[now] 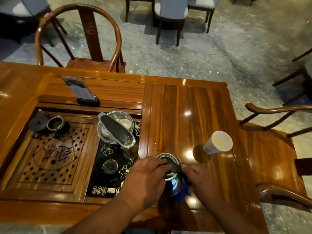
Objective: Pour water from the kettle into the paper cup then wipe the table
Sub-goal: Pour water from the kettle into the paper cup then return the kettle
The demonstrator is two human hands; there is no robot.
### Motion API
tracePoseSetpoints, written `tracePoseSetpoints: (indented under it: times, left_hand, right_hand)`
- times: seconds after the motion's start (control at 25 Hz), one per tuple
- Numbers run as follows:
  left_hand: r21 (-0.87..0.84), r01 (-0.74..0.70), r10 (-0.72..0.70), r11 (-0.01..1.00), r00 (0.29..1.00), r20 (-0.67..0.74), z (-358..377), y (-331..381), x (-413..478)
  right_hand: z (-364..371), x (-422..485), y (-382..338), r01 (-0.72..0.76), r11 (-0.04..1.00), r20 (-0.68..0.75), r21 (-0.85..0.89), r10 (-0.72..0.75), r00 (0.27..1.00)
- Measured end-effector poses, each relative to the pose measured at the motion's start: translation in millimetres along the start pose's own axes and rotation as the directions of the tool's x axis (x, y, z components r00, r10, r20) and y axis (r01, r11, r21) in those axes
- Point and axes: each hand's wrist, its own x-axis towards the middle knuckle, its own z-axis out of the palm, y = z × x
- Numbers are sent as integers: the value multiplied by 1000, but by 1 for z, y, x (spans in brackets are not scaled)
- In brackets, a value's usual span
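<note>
A shiny steel kettle [170,181] with a black handle stands on the wooden table [190,105], near its front edge. My left hand [145,176] lies over the kettle's top, fingers closed on the black handle. My right hand [199,178] grips the handle's right end. A blue-purple cloth [183,195] shows under the kettle, mostly hidden. A white paper cup [217,142] stands upright and apart, to the right and a little beyond the kettle. A few water drops glisten on the wood beyond the kettle.
An inset tea tray [50,152] at left holds a small dark teapot and a cup. On the black hob [109,168] stands a second steel kettle [116,129]. A phone [81,90] leans at the back. Wooden chairs stand at the far side and right.
</note>
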Motion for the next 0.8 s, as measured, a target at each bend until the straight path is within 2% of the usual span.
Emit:
tracePoseSetpoints:
  times: [0.32,0.6,0.8]
  left_hand:
    - [75,163,-156,984,983,-94,-27,-50,-58]
    - [75,289,-275,954,949,-151,-49,-88,-91]
    - [85,358,-343,930,928,-147,-56,-112,-110]
  right_hand:
    - [88,13,-10,4,1000,116,-15,-2,993]
    - [158,18,-20,-12,1000,200,23,7,980]
    - [200,18,-25,-9,1000,198,-16,12,980]
